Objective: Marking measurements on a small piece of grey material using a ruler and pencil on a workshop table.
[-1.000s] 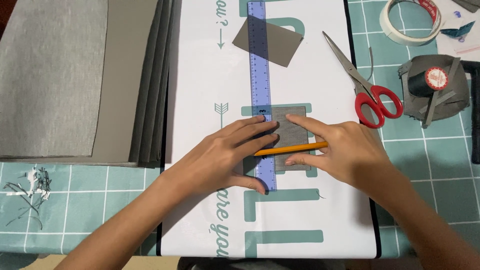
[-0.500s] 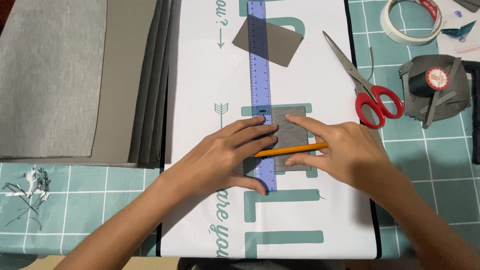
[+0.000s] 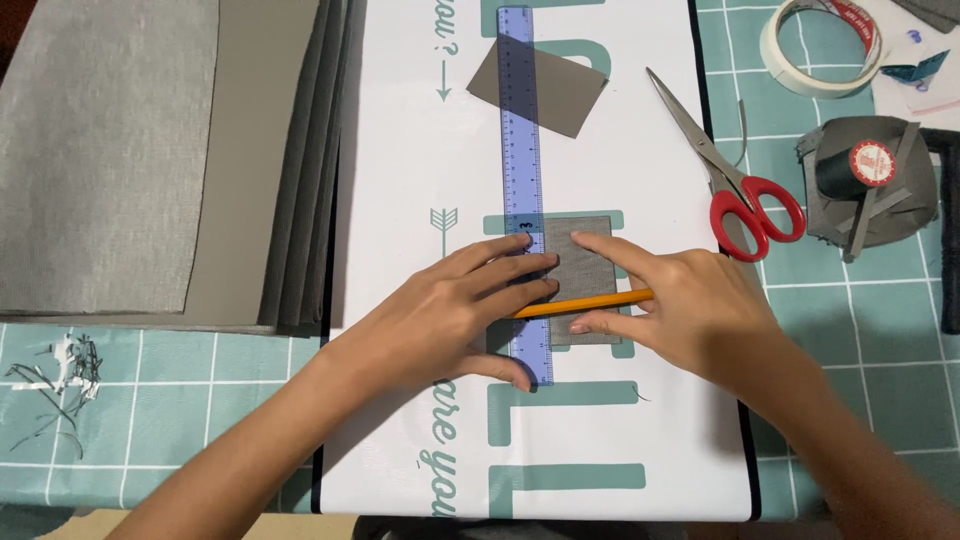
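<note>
- Head view: the left hand (image 3: 455, 315) presses flat, fingers spread, on the translucent blue plastic ruler (image 3: 524, 190), whose long axis runs away from the person.
- The small grey fabric rectangle (image 3: 585, 265) lies on the tabletop just right of the ruler's edge.
- The right hand (image 3: 690, 310), its fingers closed around a yellow pencil (image 3: 585, 303), rests on that piece; the pencil lies crosswise with its tip at the ruler.

A table covered by a teal cloth with a white grid pattern (image 3: 880, 330) fills the view. A white glossy sheet with teal printing (image 3: 410, 180) lies across its middle. Even, soft light falls from above.
</note>
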